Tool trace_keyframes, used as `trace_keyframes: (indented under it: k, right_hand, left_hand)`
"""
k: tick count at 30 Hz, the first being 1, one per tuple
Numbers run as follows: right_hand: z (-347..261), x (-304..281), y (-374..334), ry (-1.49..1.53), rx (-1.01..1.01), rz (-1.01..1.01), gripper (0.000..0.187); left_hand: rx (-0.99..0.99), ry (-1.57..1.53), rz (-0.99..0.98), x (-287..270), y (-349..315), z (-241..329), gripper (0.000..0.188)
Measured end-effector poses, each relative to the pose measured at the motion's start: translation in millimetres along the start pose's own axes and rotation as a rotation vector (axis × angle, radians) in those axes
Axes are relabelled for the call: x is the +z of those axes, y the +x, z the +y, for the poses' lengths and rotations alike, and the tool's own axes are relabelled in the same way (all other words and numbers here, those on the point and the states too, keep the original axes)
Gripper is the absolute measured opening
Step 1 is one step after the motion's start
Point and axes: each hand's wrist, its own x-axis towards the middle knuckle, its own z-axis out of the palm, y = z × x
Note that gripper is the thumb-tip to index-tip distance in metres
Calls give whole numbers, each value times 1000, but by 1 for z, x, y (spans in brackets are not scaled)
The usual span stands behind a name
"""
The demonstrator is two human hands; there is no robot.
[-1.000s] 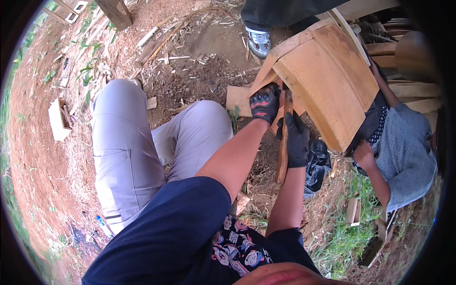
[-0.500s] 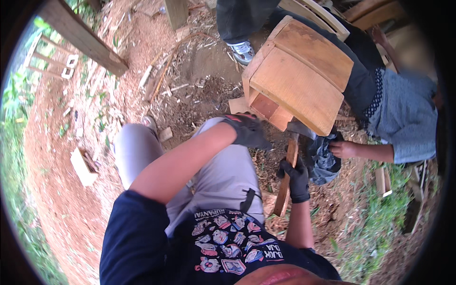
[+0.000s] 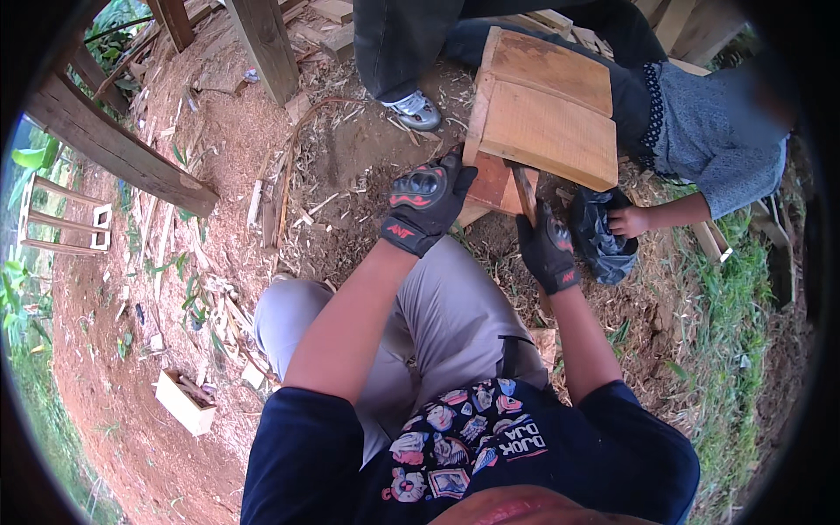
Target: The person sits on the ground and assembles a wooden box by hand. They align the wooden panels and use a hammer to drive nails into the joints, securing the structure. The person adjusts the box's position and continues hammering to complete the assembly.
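A box of brown boards (image 3: 551, 122) sits ahead of me, tilted, with an open side facing me. My left hand (image 3: 426, 199), in a black glove, is closed at the box's lower left corner; its fingertips are partly hidden. In my right hand (image 3: 549, 249), also gloved, is a hammer (image 3: 525, 191) gripped by its wooden handle. The hammer's dark head is mostly hidden beneath the box's near edge. Inside the open side a reddish-brown board (image 3: 497, 182) shows.
Close on the right, a co-worker's hand (image 3: 628, 221) holds a black plastic bag (image 3: 604, 249). Another leg and shoe (image 3: 414, 111) stand beyond the box. Wooden posts (image 3: 262, 52) rise at the far left. A small box of scraps (image 3: 185, 404) lies left, among wood shavings.
My left hand has moved up to the box's corner. The hammer has risen with my right hand, its head now under the box's edge. My view has shifted.
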Motion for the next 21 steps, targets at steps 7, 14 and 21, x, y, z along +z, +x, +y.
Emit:
trace_keyframes:
  k: [7, 14, 21]
  right_hand:
    - [-48, 14, 46, -103, 146, -185, 40]
    - [-48, 29, 36, -90, 157, -103, 40]
    - [-68, 10, 36, -56, 192, -83, 41]
  left_hand:
    - [74, 28, 61, 4, 4, -14, 42]
    - [16, -14, -36, 2, 5, -13, 41]
    - [26, -18, -26, 4, 4, -19, 41]
